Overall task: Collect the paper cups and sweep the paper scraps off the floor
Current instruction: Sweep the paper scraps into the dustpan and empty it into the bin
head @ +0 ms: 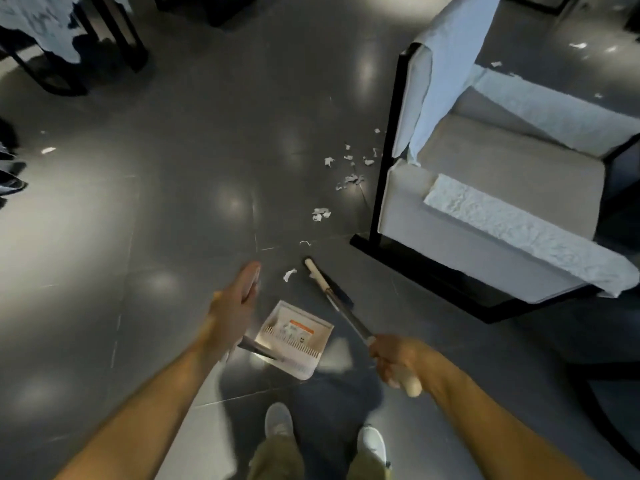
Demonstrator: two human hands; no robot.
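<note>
right hand (398, 365): wrapped tight round the top of the broom shaft (349, 320); the cream end cap sticks out below the fist.
left hand (235, 306): fingers out straight, pointing away, nothing seen in it. The dustpan's dark handle runs under the wrist; blur, so contact can't be told.
dustpan (294, 337): on the floor between the two hands, just short of the broom head. Which way its mouth faces is unclear.
broom axis: shaft slants from the right fist forward and left, down to the broom head (325, 278) on the tile.
nearest scrap (289, 274): just left of the head, apart from it.
scrap trail: small clump (320, 214) further out, then the main scatter (349, 168) close to the front corner of the armchair (502, 174).
judgement: scraps lie beyond the head, ahead and a bit right, so it's a right-hand job: reach out, pull back toward the pan.
far strays: one far left (48, 150), more behind the chair (578, 45).
paper cups: none in view.
</note>
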